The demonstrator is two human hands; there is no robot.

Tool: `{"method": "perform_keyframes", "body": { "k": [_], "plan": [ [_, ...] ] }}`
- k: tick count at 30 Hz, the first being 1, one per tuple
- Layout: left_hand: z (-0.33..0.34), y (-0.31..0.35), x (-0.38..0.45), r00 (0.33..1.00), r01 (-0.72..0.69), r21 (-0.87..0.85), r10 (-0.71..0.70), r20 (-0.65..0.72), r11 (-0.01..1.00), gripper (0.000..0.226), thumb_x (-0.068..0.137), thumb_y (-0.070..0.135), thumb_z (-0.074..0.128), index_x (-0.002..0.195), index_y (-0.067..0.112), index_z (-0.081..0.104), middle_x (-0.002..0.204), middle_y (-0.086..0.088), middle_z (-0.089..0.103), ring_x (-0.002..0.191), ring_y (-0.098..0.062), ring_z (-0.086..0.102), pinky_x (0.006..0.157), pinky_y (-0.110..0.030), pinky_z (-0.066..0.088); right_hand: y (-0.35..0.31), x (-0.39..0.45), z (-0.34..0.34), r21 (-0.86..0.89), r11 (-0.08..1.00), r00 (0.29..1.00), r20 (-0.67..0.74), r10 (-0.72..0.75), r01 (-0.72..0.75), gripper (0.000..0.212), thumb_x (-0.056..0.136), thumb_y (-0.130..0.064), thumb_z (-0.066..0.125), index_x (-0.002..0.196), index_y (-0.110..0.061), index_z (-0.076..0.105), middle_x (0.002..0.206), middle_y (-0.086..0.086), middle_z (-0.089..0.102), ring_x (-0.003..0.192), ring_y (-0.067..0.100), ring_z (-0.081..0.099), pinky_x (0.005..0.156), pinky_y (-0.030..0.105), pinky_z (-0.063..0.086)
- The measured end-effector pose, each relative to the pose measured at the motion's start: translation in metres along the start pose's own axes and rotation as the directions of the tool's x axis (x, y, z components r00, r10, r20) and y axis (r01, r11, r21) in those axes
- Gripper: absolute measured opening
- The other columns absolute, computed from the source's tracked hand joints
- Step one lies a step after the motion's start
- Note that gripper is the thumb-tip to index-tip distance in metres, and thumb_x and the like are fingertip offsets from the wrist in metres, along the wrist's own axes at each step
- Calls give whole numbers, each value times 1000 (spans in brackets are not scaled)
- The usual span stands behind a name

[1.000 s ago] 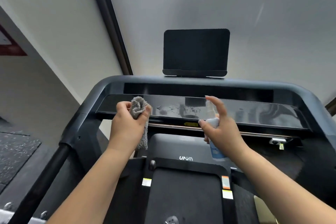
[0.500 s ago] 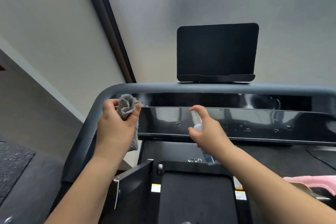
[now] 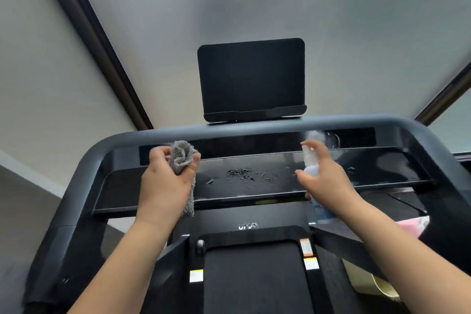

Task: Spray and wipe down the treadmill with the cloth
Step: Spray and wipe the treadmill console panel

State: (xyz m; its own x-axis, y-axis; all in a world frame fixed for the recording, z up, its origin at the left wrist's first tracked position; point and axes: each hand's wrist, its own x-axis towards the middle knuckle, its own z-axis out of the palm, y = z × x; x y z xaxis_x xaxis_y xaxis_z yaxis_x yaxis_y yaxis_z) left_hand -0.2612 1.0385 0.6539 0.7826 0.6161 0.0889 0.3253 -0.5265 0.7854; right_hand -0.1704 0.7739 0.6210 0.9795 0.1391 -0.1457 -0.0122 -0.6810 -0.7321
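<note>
The treadmill's glossy black console panel (image 3: 267, 181) stretches across the middle, under a grey curved handlebar (image 3: 254, 126). Spray droplets dot the panel's centre. My left hand (image 3: 165, 183) is shut on a bunched grey cloth (image 3: 182, 154), held in front of the panel's left part; a flap of the cloth hangs below the hand. My right hand (image 3: 323, 176) grips a small clear spray bottle (image 3: 311, 160) before the panel's right part, index finger on the nozzle. A faint mist hangs above the nozzle.
A black tablet holder (image 3: 252, 79) stands up behind the handlebar. The black belt (image 3: 254, 280) and motor cover with a logo lie below. A pink cloth (image 3: 410, 227) lies at the right, under the panel's end. Walls rise close behind.
The view has shifted, so the console sits more centred. My right hand with the bottle has moved right along the panel and is spraying. The cloth hand stays at the left part.
</note>
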Motion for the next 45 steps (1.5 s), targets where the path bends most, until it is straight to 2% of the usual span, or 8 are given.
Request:
{"method": "perform_keyframes", "body": {
  "k": [8, 12, 15, 20, 24, 31, 38, 45],
  "plan": [
    [39, 17, -4, 994, -57, 40, 53, 93, 998, 42, 83, 48, 63, 106, 20, 42, 95, 0, 54, 84, -21, 50, 72, -30, 37, 39, -3, -55, 35, 998, 989, -133, 65, -60, 53, 88, -14, 61, 128, -41, 38, 71, 12, 65, 56, 23, 65, 51, 22, 41],
    [40, -9, 12, 979, -205, 258, 196, 58, 944, 50, 83, 51, 61, 114, 15, 45, 104, -3, 52, 87, -25, 51, 71, -36, 41, 44, -2, -57, 95, 995, 987, -155, 36, -22, 57, 87, -16, 63, 130, -44, 38, 77, 13, 67, 61, 26, 66, 60, 29, 46],
    [42, -52, 30, 963, -257, 425, 193, 188, 868, 62, 81, 52, 61, 127, 13, 46, 126, -9, 53, 113, -30, 50, 88, -44, 44, 44, -2, -51, 122, 993, 987, -162, 15, 5, 57, 86, -16, 65, 128, -46, 39, 85, 10, 68, 68, 31, 67, 72, 36, 51],
    [55, -98, 35, 924, -345, 615, 141, 356, 709, 75, 85, 65, 44, 148, 32, 24, 158, 0, 18, 145, -25, 14, 114, -49, 17, 40, -4, -44, 163, 986, 991, -136, 0, 22, 58, 87, -13, 64, 125, -49, 39, 76, 13, 67, 58, 28, 67, 69, 38, 56],
    [68, -97, 31, 927, -343, 567, 171, 334, 749, 57, 93, 54, 34, 147, 40, 26, 159, 1, 14, 146, -25, 7, 117, -52, 8, 41, 0, -42, 162, 986, 988, -152, -7, 32, 60, 86, -14, 66, 123, -53, 39, 84, 14, 68, 62, 32, 67, 75, 42, 57],
    [145, -33, -9, 863, -440, 477, 210, 460, 761, 71, 78, 68, 1, 146, 50, 14, 160, -3, -7, 145, -28, -12, 114, -48, -10, 45, 2, -54, 192, 980, 985, -174, -11, 45, 58, 87, -12, 66, 121, -51, 41, 83, 9, 63, 55, 27, 67, 75, 46, 59],
    [225, 41, -33, 724, -587, 370, 263, 637, 720, 71, 76, 78, 7, 143, 56, 2, 157, -5, -24, 141, -35, -25, 112, -56, -14, 68, -6, -87, 249, 968, 976, -215, 24, 32, 66, 86, -10, 67, 110, -65, 40, 73, 11, 65, 52, 26, 67, 68, 37, 59],
    [301, 103, -59, 598, -700, 244, 363, 714, 671, 67, 79, 76, 12, 143, 56, 4, 158, -5, -20, 140, -38, -24, 110, -59, -15, 93, -17, -121, 281, 958, 965, -260, 21, 54, 63, 86, -7, 67, 118, -56, 43, 73, 4, 64, 49, 20, 64, 59, 33, 60]
  ]
}}
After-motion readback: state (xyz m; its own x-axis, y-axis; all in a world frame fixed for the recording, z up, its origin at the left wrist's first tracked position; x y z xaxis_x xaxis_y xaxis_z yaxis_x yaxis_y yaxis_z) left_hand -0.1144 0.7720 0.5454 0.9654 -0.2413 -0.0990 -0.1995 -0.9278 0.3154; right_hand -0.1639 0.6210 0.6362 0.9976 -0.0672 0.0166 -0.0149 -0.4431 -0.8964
